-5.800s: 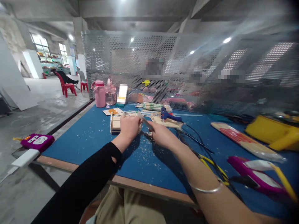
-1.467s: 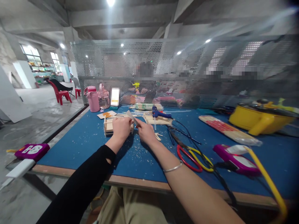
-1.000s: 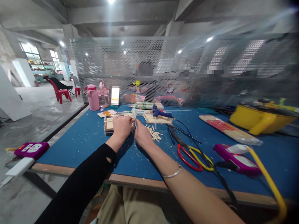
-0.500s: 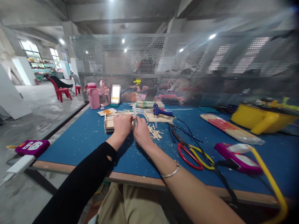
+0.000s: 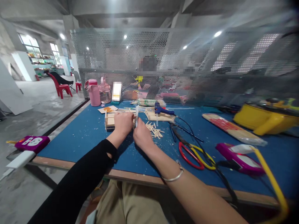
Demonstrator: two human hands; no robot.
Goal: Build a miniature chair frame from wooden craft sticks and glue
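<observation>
A small box-like frame of pale wooden sticks (image 5: 109, 122) rests on the blue table, partly hidden by my left hand (image 5: 123, 123). My left hand curls over its right part, fingers closed and their tips out of sight. Close beside it, my right hand (image 5: 142, 134) is closed around a thin, flat whitish strip (image 5: 137, 111) that points up; its exact kind is unclear. The hands nearly meet at the frame's right end. Short cut wooden sticks (image 5: 154, 130) lie in a loose pile right of my right hand.
A blue glue gun (image 5: 163, 110) lies on a flat stick panel (image 5: 151, 115). Pliers with red and yellow handles (image 5: 191, 157), a packet of sticks (image 5: 233, 129), purple power strips (image 5: 240, 160) and a yellow container (image 5: 263, 119) are to the right. Pink bottles (image 5: 94, 94) stand at the back left.
The view has shifted slightly. Both hands stay close together at the stick frame, with the whitish strip still upright in my right hand.
</observation>
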